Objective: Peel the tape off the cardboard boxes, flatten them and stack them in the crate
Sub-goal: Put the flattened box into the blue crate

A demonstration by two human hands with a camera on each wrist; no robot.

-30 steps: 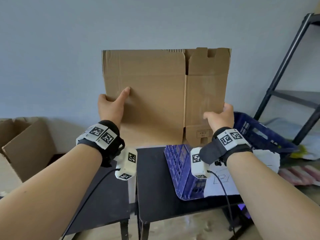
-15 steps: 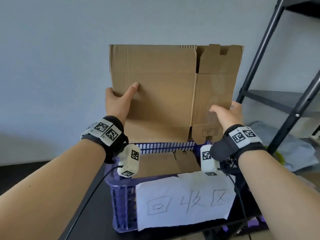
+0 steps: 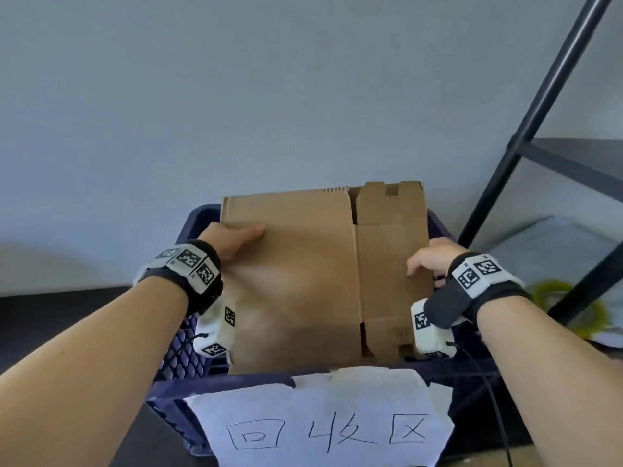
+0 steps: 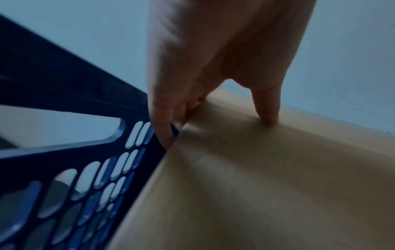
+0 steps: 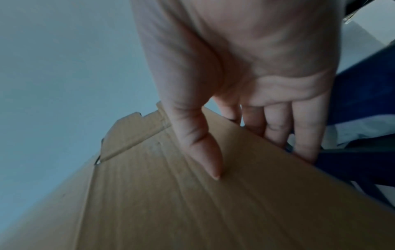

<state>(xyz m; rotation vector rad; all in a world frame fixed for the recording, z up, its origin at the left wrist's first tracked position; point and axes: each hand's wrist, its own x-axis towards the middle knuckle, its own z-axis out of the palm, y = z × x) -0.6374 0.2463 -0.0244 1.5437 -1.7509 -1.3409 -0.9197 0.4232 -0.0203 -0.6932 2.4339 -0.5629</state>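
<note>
Against a plain grey wall [image 3: 202,112], both hands are holding the flattened brown cardboard box [image 3: 303,281], tilted, inside the dark blue plastic crate [image 3: 175,365]: left hand [image 3: 229,241] pinching its left edge, right hand [image 3: 431,261] its right edge.

Plain grey-blue wall [image 3: 236,96], black metal shelving frame [image 3: 546,106] at right, dark tabletop [image 3: 67,318] below

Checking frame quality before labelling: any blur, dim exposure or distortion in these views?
Head view: evenly lit, slight motion smear on the flattened cardboard, shelf legs bowed by the wide angle. Left wrist view: dim, bluish, crate wall and left hand blurred. Right wrist view: dim, right hand soft.
</note>
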